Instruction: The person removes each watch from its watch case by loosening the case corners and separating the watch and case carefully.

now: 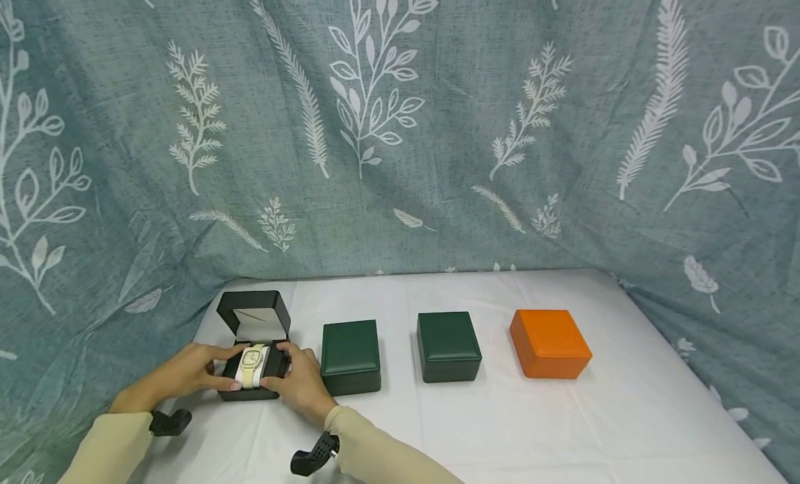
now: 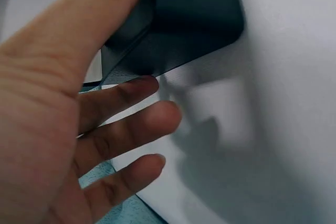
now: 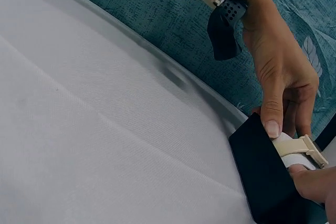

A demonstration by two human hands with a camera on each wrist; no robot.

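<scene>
A black watch box (image 1: 250,394) stands at the left of the white table with its lid (image 1: 255,309) raised. Inside it sits a wristwatch (image 1: 253,359) with a square face and cream strap, wrapped round a white cushion. My left hand (image 1: 187,373) pinches the watch and cushion from the left, thumb at the near end and index finger at the far end. From the opposite side my right hand (image 1: 306,383) holds them the same way, its thumb at the near end. In the left wrist view the other left fingers (image 2: 136,124) spread beside the box.
To the right, in a row, stand a closed green box (image 1: 351,355), a second closed green box (image 1: 448,345) and a closed orange box (image 1: 550,344). The first green box is close to my right hand. A leaf-patterned teal cloth (image 1: 437,157) hangs behind the table (image 1: 500,428).
</scene>
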